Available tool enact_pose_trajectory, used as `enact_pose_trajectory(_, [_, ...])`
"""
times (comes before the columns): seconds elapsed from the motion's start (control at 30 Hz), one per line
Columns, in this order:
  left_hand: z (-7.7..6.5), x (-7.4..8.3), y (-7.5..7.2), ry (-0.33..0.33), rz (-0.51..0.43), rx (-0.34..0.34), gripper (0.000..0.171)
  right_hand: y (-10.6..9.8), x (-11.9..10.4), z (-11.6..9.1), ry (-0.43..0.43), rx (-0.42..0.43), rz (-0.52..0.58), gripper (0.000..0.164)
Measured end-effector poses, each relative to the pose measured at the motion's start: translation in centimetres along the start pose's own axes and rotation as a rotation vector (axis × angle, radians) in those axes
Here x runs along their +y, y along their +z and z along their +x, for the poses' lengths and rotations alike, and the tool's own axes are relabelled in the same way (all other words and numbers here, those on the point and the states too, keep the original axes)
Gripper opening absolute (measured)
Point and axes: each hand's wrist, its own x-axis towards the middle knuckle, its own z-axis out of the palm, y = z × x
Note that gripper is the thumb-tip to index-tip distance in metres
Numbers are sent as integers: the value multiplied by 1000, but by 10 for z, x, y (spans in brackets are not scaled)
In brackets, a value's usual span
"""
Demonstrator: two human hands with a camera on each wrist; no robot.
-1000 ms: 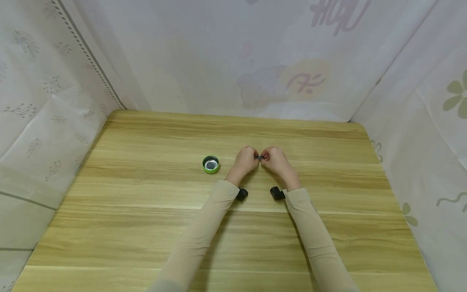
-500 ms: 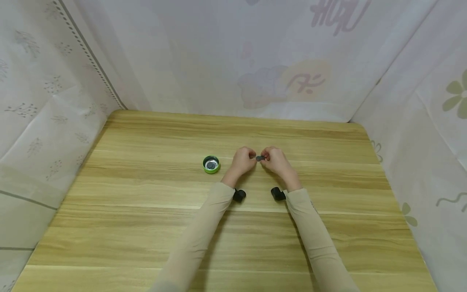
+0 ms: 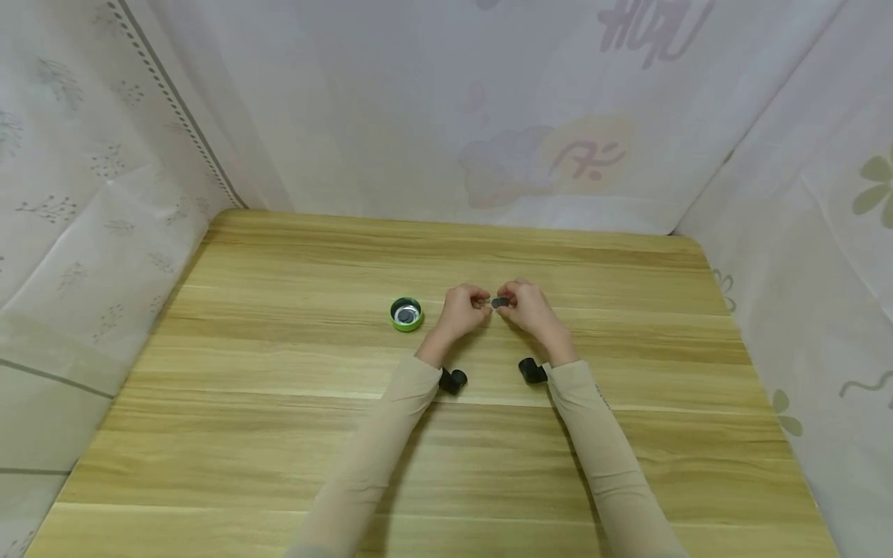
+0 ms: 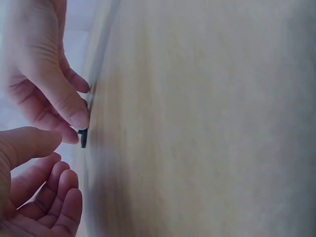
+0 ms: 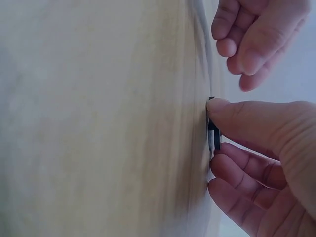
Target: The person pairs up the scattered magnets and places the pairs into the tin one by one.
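Observation:
In the head view my right hand [image 3: 528,308] pinches a small dark flat piece [image 3: 499,303] by its edge, between thumb and fingers. From the right wrist view, this black piece [image 5: 215,129] appears thin and edge-on, like two offset layers. To its left, my left hand [image 3: 463,311] is held close by but apart from it. The left wrist view shows the left thumb [image 4: 34,144] and loosely bent fingers with nothing between them. A small round green container [image 3: 407,327] stands left of the hands, with a silvery bottom and a dark round piece [image 3: 406,316] inside.
Both hands are over a wood-grain table [image 3: 279,434]. Black camera mounts [image 3: 453,381] sit at the wrists, beside beige sleeves [image 3: 373,457]. Pale printed curtains [image 3: 391,116] enclose the table's back and sides.
A second ago both hands gripped the dark piece together. The left hand has let go and drawn back to the left. The right hand keeps the piece and has barely moved.

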Motion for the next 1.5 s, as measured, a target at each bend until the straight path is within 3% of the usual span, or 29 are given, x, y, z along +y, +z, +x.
enact_pose_trajectory(0.47, [-18,4,-6,64,-77,99,22,3,1,1,-6,-10,5,15])
enact_pose_trajectory(0.83, [-30,3,-9,-1,-158,114,23,1,2,1,39,-18,9,14])
enact_pose_trajectory(1.5, [-55,2,-25,20,-205,177,24,2,0,4,47,-4,9,14])
